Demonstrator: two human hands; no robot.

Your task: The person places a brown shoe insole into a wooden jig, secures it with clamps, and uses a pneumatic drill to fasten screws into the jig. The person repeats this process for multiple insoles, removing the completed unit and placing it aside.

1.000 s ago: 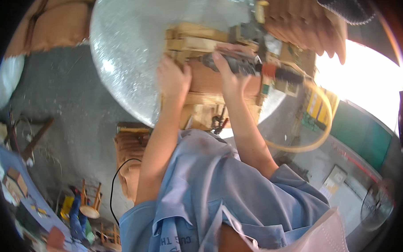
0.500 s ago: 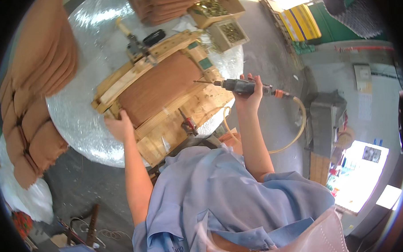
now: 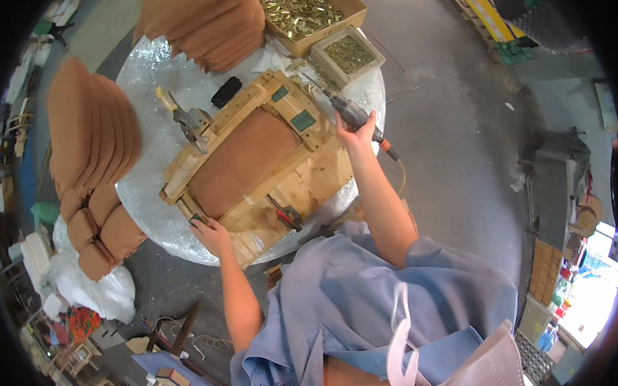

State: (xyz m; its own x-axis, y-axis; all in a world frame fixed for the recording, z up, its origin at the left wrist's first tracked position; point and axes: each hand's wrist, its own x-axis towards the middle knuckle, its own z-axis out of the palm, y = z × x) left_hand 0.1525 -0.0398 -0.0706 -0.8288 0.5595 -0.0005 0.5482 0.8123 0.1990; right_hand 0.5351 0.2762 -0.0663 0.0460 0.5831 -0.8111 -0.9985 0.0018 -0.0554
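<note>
Just beside the right end of a wooden frame (image 3: 332, 166), the right hand (image 3: 356, 131) was closed around a grey power driver (image 3: 349, 111), its bit angled up and left toward a small box (image 3: 322, 58) of fasteners; a yellowish hose (image 3: 402, 183) trailed from its orange-collared end. At the frame's near left corner lay the left hand (image 3: 214, 238), fingers against the wood; whether they gripped it, I could not tell. A brown panel (image 3: 243, 161) sat flat inside the frame, between its rails. A red-handled clamp (image 3: 286, 215) stood on the near side, a yellow-handled clamp (image 3: 192, 125) on the far side, near a black object (image 3: 226, 92). All this rested on a round, plastic-wrapped table (image 3: 146, 209). Farther out were a larger box (image 3: 354, 18) of brassy pieces and a stack of brown sheets (image 3: 211, 26).
</note>
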